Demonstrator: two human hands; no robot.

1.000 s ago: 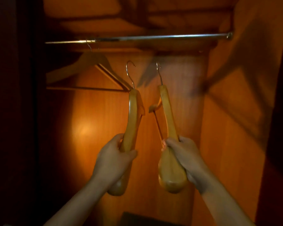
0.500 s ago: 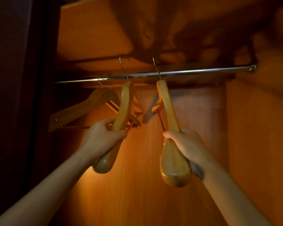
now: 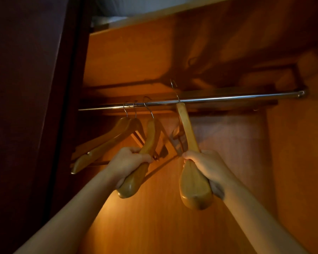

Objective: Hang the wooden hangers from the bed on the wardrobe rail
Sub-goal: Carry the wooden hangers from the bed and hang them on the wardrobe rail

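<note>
Hands were both up inside the wardrobe, each clamped on a hanger. Left hand [image 3: 130, 158] gripped the left hanger [image 3: 136, 171], its hook over the rail [image 3: 228, 98] beside two hung hangers [image 3: 106, 142]. Right hand [image 3: 207, 165] gripped the right hanger [image 3: 193, 178]; its hook rose above the rail, whether resting on it was unclear.

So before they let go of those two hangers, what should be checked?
1. Left hand grips the left hanger: ok.
2. Its hook is over the rail: looks ok.
3. Right hand grips the right hanger: ok.
4. Right hook seated on the rail: not ok, it rises above it.
5. Clear rail to the right: ok.
6. Hung hangers not tangled: cannot tell.
</note>
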